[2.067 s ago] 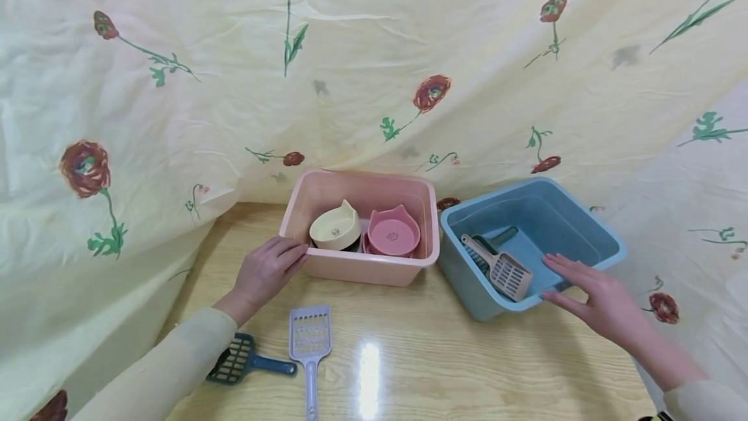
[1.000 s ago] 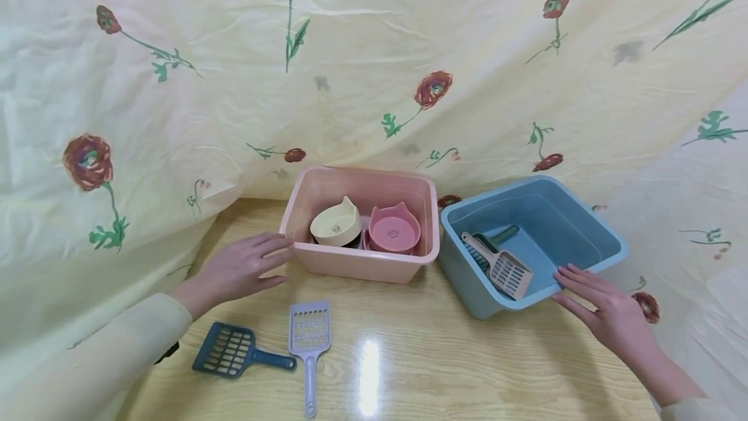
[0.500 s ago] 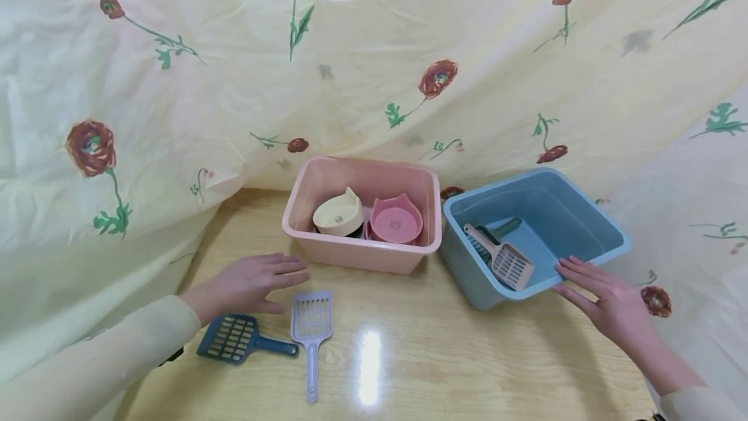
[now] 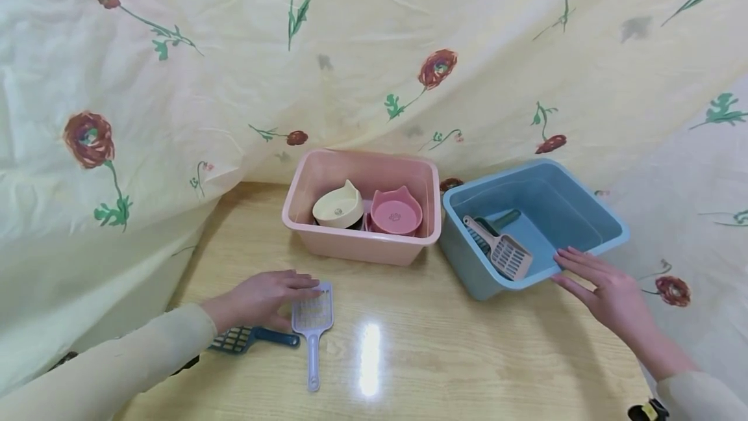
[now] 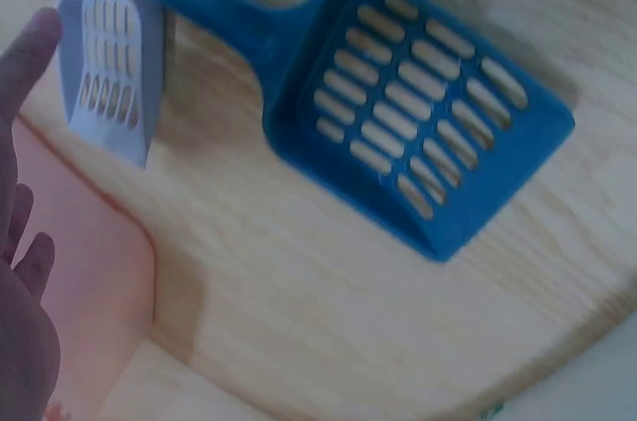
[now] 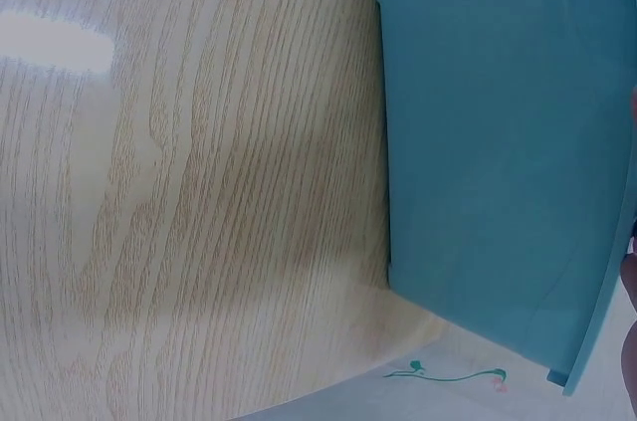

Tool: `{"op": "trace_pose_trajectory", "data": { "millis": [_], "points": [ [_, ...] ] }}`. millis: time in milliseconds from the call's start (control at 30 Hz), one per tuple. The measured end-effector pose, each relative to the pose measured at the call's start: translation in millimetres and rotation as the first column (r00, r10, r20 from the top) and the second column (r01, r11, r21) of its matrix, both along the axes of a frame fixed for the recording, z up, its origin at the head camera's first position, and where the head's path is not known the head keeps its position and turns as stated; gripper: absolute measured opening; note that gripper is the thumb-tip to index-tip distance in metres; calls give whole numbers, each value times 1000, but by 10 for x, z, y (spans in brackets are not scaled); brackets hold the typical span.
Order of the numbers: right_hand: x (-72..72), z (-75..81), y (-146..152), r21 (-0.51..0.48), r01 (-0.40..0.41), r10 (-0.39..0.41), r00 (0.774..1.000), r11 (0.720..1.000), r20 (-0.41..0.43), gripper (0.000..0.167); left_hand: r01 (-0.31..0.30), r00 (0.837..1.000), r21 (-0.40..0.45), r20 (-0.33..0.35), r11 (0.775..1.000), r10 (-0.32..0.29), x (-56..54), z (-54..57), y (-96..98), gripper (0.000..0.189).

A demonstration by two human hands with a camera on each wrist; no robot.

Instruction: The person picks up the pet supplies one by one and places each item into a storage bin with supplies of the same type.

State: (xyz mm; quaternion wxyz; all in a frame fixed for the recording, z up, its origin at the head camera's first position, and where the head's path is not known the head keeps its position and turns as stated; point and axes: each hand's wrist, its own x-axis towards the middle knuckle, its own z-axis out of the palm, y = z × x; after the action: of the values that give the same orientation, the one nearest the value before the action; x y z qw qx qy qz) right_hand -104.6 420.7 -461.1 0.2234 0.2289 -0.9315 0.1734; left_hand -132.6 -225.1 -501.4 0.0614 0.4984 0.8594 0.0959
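Observation:
Over the slotted end of a lavender litter scoop [image 4: 313, 356] reaches my left hand [image 4: 257, 297], its fingers extended and holding nothing. Under its wrist lies a dark blue litter scoop [image 5: 328, 103], fully seen in the left wrist view and partly covered in the head view. My right hand [image 4: 610, 291] grips the near rim of a blue plastic bin [image 4: 473, 262], fingers over the edge and thumb outside. Inside that bin a beige litter scoop [image 4: 510, 258] rests across darker green scoops [image 4: 507, 218].
A pink bin [image 4: 362, 249] stands at the table's back, holding a cream cat-eared bowl [image 4: 337, 210] and a pink cat-eared bowl [image 4: 397, 215]. Flowered cloth [image 4: 362, 83] hangs behind and along both sides of the wooden table [image 4: 444, 349].
My left hand has let go of the pink bin's rim, drawn back, then moved right over the lavender scoop. My right hand stays at the blue bin's rim, having shifted slightly along it.

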Motion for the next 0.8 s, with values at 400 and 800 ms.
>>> {"op": "trace_pose_trajectory", "data": {
  "millis": [400,800],
  "points": [
    [-38,45,-15,38,11,-11,1000,999,7,52,60,990,-46,132,997,-54,82,-174,214,72],
    [-27,25,2,54,36,-37,999,998,25,52,202,972,11,118,979,-201,247,-248,348,60]
  ]
}}
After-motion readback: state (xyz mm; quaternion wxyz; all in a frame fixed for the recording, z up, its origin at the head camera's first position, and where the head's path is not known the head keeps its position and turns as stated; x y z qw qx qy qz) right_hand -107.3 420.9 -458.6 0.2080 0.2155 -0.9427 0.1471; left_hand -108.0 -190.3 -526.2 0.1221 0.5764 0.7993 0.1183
